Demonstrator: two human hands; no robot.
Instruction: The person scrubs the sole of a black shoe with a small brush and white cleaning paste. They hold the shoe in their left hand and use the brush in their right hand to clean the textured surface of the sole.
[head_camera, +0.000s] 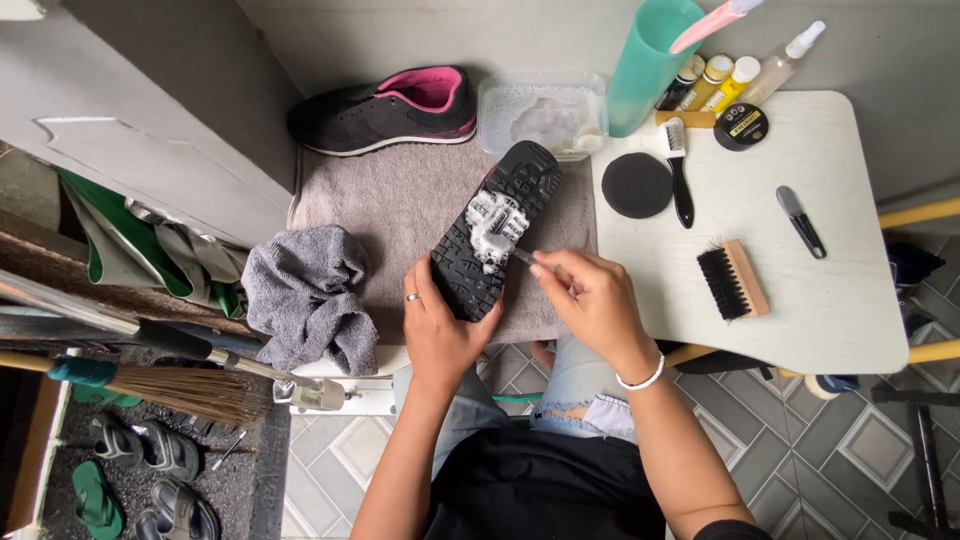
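two hands (440, 330) over foamy shoe sole (497, 228), grey towel (400, 205), white table (850, 300)

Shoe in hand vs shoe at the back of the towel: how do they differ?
The held shoe is sole-up, showing black tread with white foam; the back shoe sits upright, its pink lining visible. The held shoe is gripped by the left hand while the right hand works on its sole; the back shoe is untouched. Both sit over the grey towel.
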